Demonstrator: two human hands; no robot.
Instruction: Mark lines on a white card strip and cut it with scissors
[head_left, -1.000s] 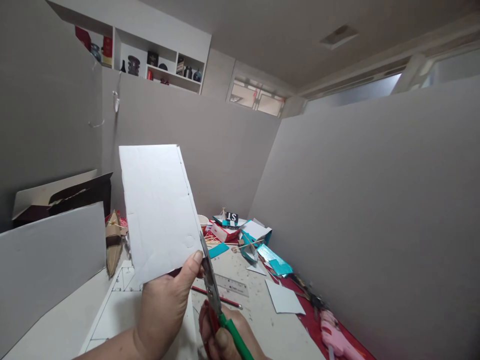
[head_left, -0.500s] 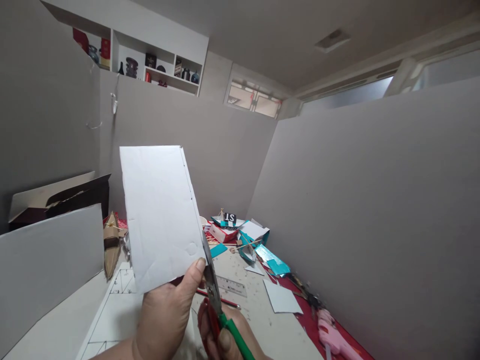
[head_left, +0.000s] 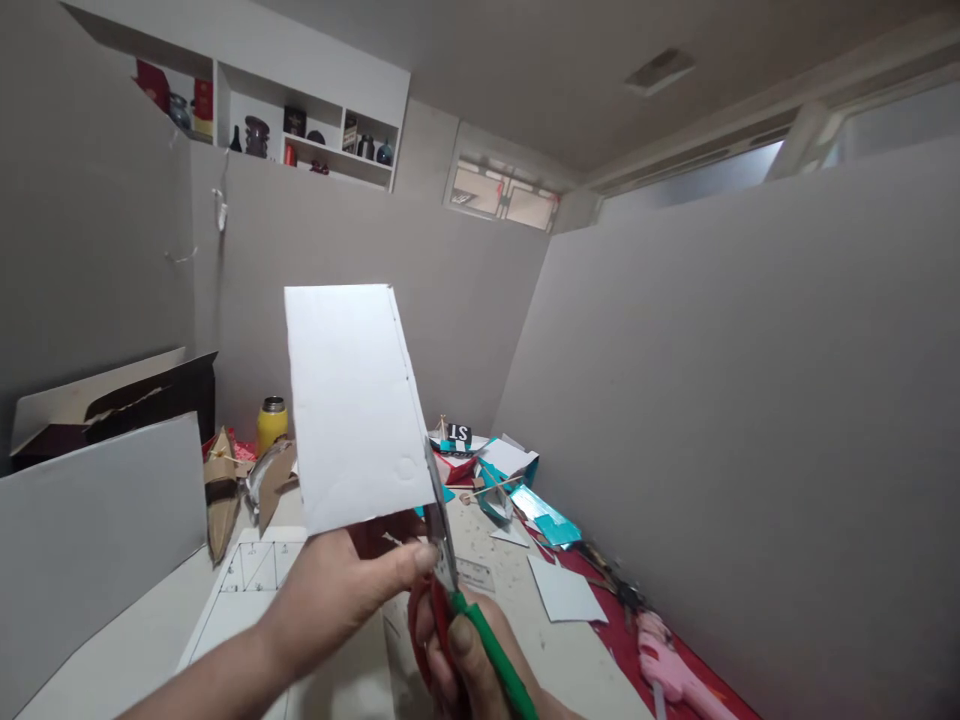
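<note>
A white piece of cardboard [head_left: 356, 400] stands upright in front of me, a thin pencil line running along its right edge. My left hand [head_left: 330, 590] is at its lower edge, fingers behind it and partly hidden. The left thumb lies near the pivot of the scissors, below the card. In my right hand [head_left: 476, 665] are scissors [head_left: 444, 545] with one green and one red handle loop. Their blades point up at the card's lower right edge; how far apart the blades are is hard to see.
A sheet with drawn lines [head_left: 247, 570] lies at left, near brown cardboard boat shapes [head_left: 223, 495] and a yellow bottle [head_left: 271, 425]. Teal scraps [head_left: 551, 520], a ruler [head_left: 474, 575], a white card piece [head_left: 566, 588] and a pink glue gun [head_left: 667, 655] lie at right.
The card and both hands have shifted right. My left thumb has come off the card's face down toward the scissors' pivot. The yellow bottle now shows.
</note>
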